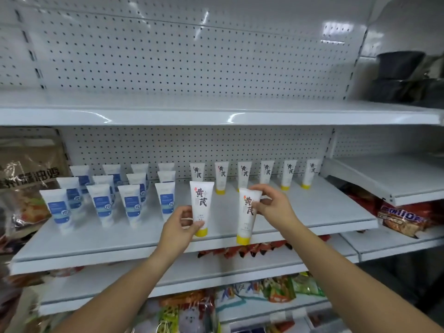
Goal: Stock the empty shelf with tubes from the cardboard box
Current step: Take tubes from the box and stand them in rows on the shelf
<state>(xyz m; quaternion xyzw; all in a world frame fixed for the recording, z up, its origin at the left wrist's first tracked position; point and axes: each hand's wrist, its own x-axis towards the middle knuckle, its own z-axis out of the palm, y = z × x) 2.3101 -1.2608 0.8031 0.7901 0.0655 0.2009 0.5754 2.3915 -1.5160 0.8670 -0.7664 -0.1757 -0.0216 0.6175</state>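
Yellow-capped tubes [201,207] are held upright, caps down, over the shelf [324,212] in front of its back row [266,173], one pinched low by the left hand [179,224], the other gripped near its top by the right hand [271,203], the hands kept apart.

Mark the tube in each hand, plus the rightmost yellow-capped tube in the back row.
Left tube [201,200]: head view, on the printed characters mid-body.
Right tube [246,222]: head view, on the lower body above the yellow cap.
Back-row end tube [310,173]: head view, on mid-body.

Tubes [200,200] in left hand [179,224], right hand [276,205]
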